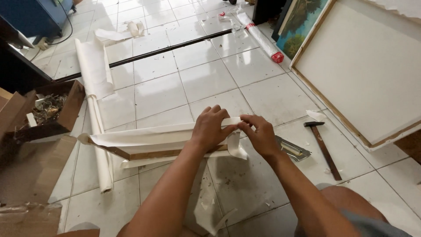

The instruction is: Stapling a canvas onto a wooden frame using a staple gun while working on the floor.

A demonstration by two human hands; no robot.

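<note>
A: What do I have at centre, as I watch the head view?

B: A wooden stretcher bar [153, 154] lying on the white tiled floor [206, 79], wrapped in white canvas [144, 138]. It sits just in front of the person, running from left to right.

A: And the grip?

B: I see the left hand [210, 129] closed over the canvas fold at the bar's right end, fingers curled down on it. The right hand [262, 134] pinches the same folded edge from the other side; the two hands almost touch.

A: Nearest tools?

B: A metal staple gun [294, 150] lies on the tiles just beside the right hand. A hammer [323, 147] with a wooden handle lies farther right, near the edge of a large stretched canvas [368, 74] seen from the back.

A: Farther out?

B: A roll of white canvas [97, 131] runs up the floor on the left, beside open cardboard boxes [48, 114]. A long dark rod [166, 49] crosses the tiles beyond, and a landscape painting [300, 24] leans at upper right
</note>
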